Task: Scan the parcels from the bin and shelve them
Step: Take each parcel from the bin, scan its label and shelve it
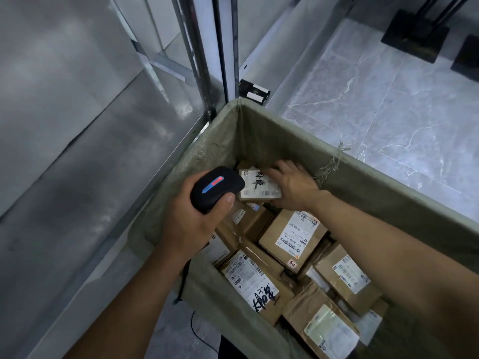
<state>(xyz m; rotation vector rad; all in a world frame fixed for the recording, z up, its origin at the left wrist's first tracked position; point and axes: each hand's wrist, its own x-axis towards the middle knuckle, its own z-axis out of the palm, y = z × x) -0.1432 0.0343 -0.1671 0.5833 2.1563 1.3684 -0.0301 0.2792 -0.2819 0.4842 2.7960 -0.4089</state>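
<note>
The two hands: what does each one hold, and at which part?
The left hand grips the black scanner round its body, thumb on its side. The right hand holds a small parcel by its right edge, over the bin.

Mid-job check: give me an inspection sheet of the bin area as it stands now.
Surface: grey shelf, bare where visible.
Job's things: fabric bin holding labelled cardboard parcels; small parcel lifted at the far corner.
Clutter: nothing seen.
Grips: left hand holds black scanner, its light red; right hand grips the small parcel.
Cables: thin black cable on the floor by the bin.
Surroundings: marble floor, metal shelf posts.
</note>
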